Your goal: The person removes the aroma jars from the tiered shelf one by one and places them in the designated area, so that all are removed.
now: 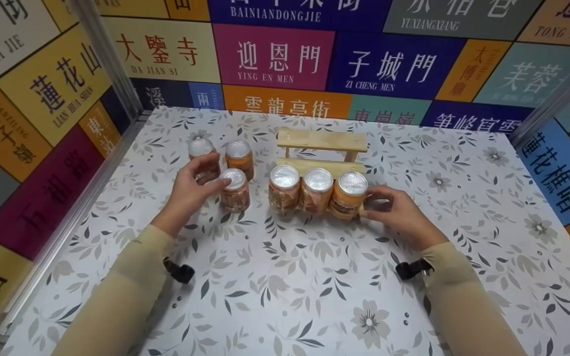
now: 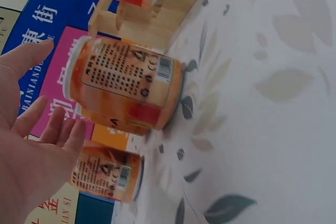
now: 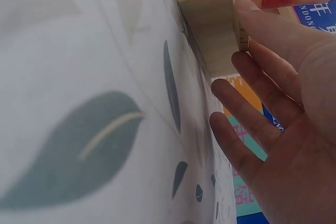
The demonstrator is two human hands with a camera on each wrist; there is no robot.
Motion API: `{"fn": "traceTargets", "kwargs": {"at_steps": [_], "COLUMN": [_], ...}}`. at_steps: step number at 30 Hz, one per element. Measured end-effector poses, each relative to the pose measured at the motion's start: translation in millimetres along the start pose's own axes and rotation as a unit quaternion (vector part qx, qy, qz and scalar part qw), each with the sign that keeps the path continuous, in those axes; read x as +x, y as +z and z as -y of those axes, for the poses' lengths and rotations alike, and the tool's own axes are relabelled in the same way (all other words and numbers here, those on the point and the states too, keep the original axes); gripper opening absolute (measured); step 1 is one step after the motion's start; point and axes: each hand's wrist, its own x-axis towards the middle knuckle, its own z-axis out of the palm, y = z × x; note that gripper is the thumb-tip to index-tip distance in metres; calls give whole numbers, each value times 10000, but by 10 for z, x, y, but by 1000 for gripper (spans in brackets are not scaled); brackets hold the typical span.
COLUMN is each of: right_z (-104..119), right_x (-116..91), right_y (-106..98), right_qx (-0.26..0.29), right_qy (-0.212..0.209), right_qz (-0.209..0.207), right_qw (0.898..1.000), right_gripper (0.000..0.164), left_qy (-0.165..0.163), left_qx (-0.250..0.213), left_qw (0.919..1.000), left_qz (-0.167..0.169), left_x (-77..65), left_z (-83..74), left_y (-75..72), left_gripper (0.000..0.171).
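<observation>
Over three lidded jars at the left, my left hand (image 1: 188, 190) is spread with relaxed fingers. Its thumb overlaps the lid of the front jar (image 1: 235, 195); in the left wrist view the fingers reach beside a jar (image 2: 126, 85) with an orange label. Behind them stand a rear jar (image 1: 239, 158) and another jar (image 1: 201, 147), partly hidden by the hand. My right hand (image 1: 398, 212) is at the right end of a wooden rack (image 1: 322, 140), thumb and forefinger touching its board (image 3: 212, 32), the other fingers extended. Three jars (image 1: 318, 190) line its front tier.
The rack's higher back tier carries nothing. A white leaf-patterned cloth (image 1: 275, 287) covers the table. Colourful wall panels (image 1: 275, 57) printed with lettering rise behind and on both sides, with a metal post (image 1: 112, 54) at the back left corner.
</observation>
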Motion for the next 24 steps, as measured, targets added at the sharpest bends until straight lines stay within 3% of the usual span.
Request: {"fn": "traceTargets", "kwargs": {"at_steps": [4, 11, 18, 24], "right_z": [20, 7, -44, -33], "right_x": [-3, 11, 3, -4], "right_y": [-11, -3, 7, -3], "right_qx": [46, 21, -13, -30], "right_qy": [32, 46, 214, 159], "right_qz": [2, 28, 4, -20], "right_qw": [10000, 10000, 9998, 9999], "right_gripper": [56, 57, 60, 57], "left_qy": [245, 767, 677, 578], "left_qx": [-57, -179, 9, -89], "left_qw": [9997, 9966, 9950, 9924], "left_qz": [-69, 246, 739, 1083], "left_x": [-6, -53, -55, -40], "left_z": [-104, -253, -279, -257], "left_y": [100, 362, 618, 788], "left_gripper": [65, 64, 67, 69]}}
